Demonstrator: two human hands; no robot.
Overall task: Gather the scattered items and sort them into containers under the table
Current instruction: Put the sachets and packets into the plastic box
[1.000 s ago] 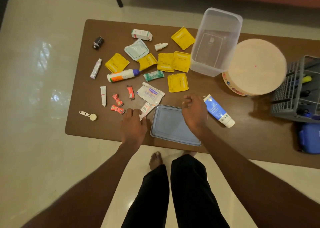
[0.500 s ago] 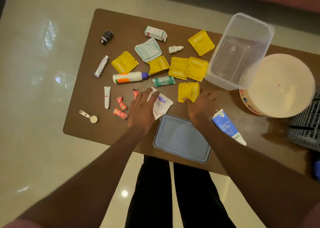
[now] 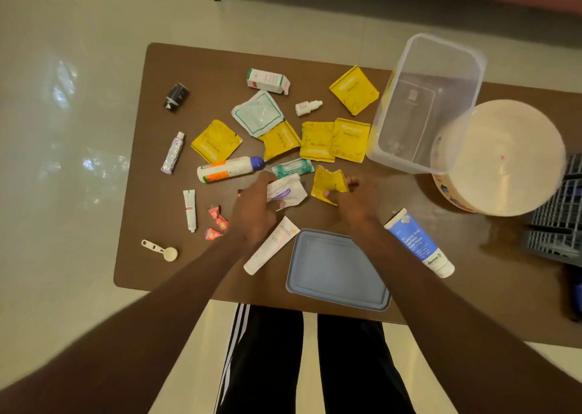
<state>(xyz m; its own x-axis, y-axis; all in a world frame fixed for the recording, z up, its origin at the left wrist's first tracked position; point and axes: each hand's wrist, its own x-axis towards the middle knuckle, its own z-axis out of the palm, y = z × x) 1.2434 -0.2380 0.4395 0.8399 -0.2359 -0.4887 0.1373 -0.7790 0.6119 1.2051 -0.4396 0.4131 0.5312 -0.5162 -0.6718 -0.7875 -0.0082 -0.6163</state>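
Observation:
Scattered items cover the brown table (image 3: pixel 138 256). My left hand (image 3: pixel 255 208) grips a white and purple sachet (image 3: pixel 288 191), crumpling it. My right hand (image 3: pixel 352 204) pinches a yellow tea sachet (image 3: pixel 329 182) just right of it. More yellow sachets (image 3: pixel 333 141) lie behind, with a green sachet (image 3: pixel 293 167) and a white bottle with a blue cap (image 3: pixel 230 169). A clear plastic tub (image 3: pixel 425 104) stands at the back right. Its blue lid (image 3: pixel 337 270) lies at the front edge between a white tube (image 3: pixel 271 245) and a blue face-wash tube (image 3: pixel 419 243).
A round cream box (image 3: pixel 500 158) sits right of the tub, and a grey wire basket (image 3: pixel 557 221) at the far right. At the left lie small tubes (image 3: pixel 190 210), red candies (image 3: pixel 215 221), a measuring spoon (image 3: pixel 160 249) and a black item (image 3: pixel 176 97).
Both hands moved away from the lid toward the middle of the table. The left took hold of the white and purple sachet, the right the yellow sachet. The white tube became visible.

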